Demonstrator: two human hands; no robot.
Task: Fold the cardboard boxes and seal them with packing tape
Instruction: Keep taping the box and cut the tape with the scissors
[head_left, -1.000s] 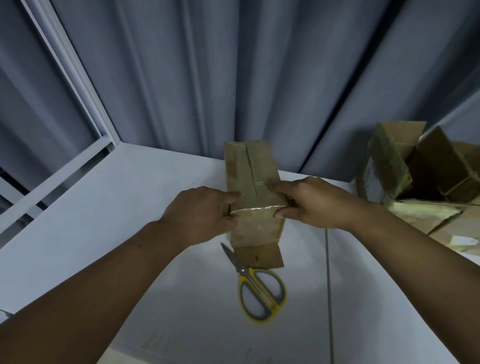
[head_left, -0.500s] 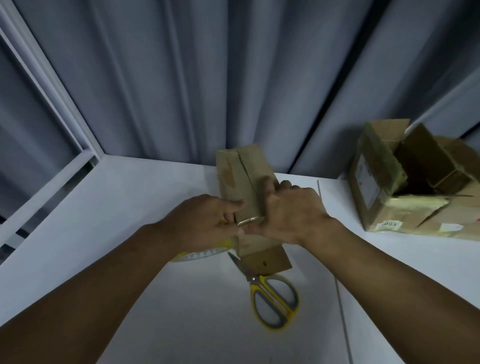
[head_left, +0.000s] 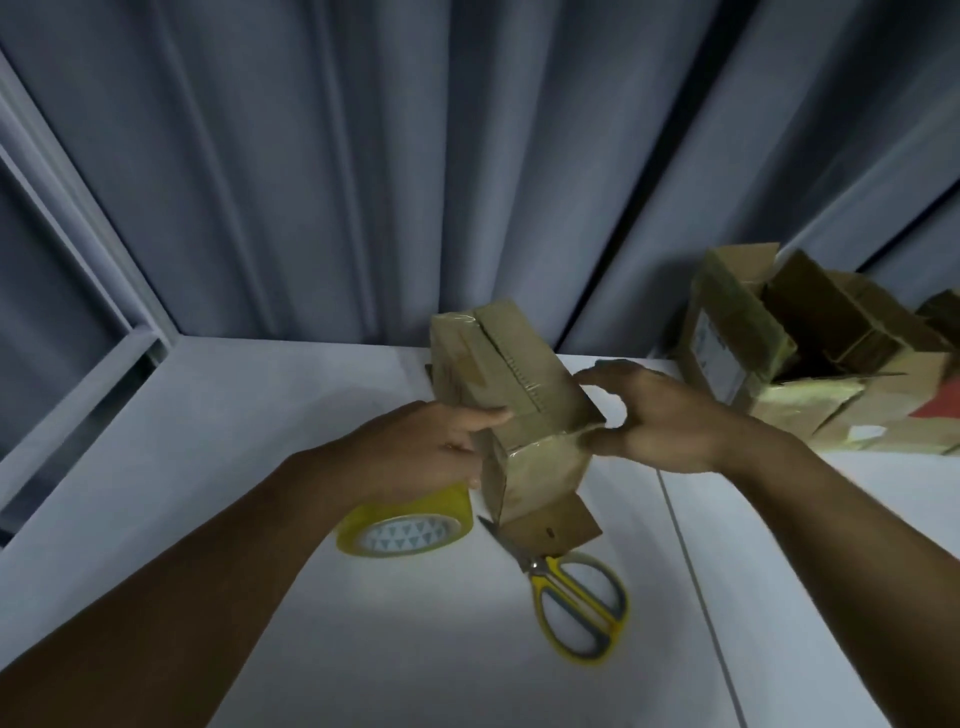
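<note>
The white counter (head_left: 249, 426) stretches wide left and near, with opened boxes (head_left: 779, 364) at its far right edge. At centre is the taped cardboard box (head_left: 519, 374), tilted. The left grip (head_left: 415, 452) holds its left side and the right grip (head_left: 660, 426) curls round its right corner. The tape roll (head_left: 410, 530) and scissors (head_left: 576, 603) lie just near of it.

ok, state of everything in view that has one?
Box: held tilted, near end taped, bottom flap loose.
Left hand: grips box.
Right hand: curled on box's right edge.
Tape roll: flat on table.
Scissors: closed, on table.
Far box: open.
</note>
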